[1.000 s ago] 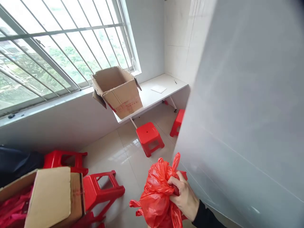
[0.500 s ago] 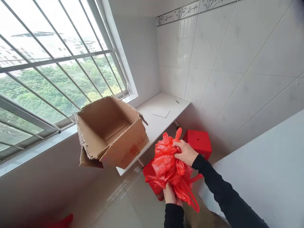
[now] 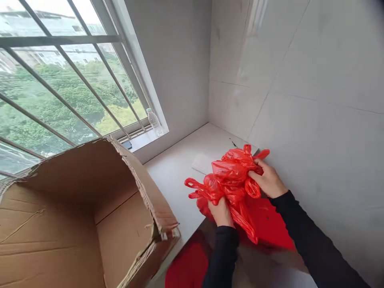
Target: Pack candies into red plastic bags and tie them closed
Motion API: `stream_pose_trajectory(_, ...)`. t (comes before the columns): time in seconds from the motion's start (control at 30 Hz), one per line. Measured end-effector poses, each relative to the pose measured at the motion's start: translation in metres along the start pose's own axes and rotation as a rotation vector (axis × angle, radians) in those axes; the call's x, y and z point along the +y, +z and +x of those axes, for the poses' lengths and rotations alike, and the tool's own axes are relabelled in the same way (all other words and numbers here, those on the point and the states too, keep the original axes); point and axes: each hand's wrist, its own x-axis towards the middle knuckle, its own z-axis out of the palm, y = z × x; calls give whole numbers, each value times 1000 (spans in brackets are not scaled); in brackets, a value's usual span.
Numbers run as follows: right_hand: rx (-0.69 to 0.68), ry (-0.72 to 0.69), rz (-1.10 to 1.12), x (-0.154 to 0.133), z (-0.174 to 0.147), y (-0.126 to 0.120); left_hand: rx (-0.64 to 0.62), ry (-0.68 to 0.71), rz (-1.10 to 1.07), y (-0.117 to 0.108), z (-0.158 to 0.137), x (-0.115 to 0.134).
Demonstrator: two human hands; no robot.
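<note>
A loose bundle of red plastic bags (image 3: 232, 172) is held up in both hands, over the front edge of the white table (image 3: 168, 172). My left hand (image 3: 221, 212) grips the bundle from below, its fingers mostly hidden by the plastic. My right hand (image 3: 267, 178) is closed on the bundle's right side, with handle loops sticking out around the fingers. More loops hang out to the left and downward. An open cardboard box (image 3: 120, 224) with ragged edges stands at the left, and its visible inside holds nothing.
A clear plastic bottle (image 3: 154, 122) and a small dark object (image 3: 127, 145) lie on or stand along the windowsill. A thin pen-like item (image 3: 233, 143) and a pale flat sheet (image 3: 200, 163) rest on the table. Red stools (image 3: 270, 220) are below; window bars are at left.
My view has moved in closer to the table and box. Both hands have brought the red bags forward from above the stools to the table's edge, still gripping them.
</note>
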Motion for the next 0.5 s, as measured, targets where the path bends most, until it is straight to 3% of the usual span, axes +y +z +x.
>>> stream_pose_trajectory(0.13, -17, 62, 100, 49, 174, 44, 43, 66, 31, 93, 154, 5)
stream_pose_trajectory(0.27, 4, 140, 128, 108, 329, 101, 54, -34, 183, 166, 314, 8)
stream_pose_trajectory(0.4, 48, 192, 32, 166, 436, 160, 32, -155, 327, 214, 441, 1)
stream_pose_trajectory(0.5, 3, 181, -9, 201, 484, 195, -8, -183, 401, 232, 495, -2)
